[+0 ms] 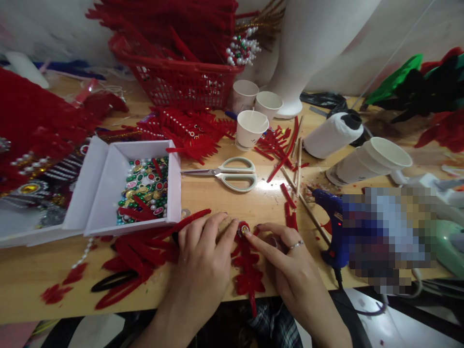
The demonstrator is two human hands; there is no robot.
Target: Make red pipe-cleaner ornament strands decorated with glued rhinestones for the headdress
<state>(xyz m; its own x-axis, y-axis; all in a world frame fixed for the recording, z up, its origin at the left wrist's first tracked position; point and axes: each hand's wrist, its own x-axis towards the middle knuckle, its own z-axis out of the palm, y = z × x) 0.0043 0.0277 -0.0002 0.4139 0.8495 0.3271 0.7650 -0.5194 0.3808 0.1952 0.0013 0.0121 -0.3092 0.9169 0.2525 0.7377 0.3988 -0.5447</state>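
A red chenille-stem flower ornament point(249, 276) lies in front of me at the table's front edge, its lower stem reaching over the edge. At its top sits a gold gem point(244, 229) with a pale rim. My left hand point(205, 253) is closed at the ornament's upper left side, index fingertip against it. From the right, my right hand point(290, 256), with a ring on one finger, presses its index fingertip to the gem; the other fingers curl below and its thumb is mostly hidden. Loose red chenille stems point(145, 256) lie beside my left hand.
A white box point(174, 193) of beads and gems stands left, near scissors point(237, 170). Behind are a red basket point(181, 79), paper cups point(250, 130) and a thread cone point(331, 135). At right stands a blue glue gun point(335, 227), partly covered by a pixelated patch.
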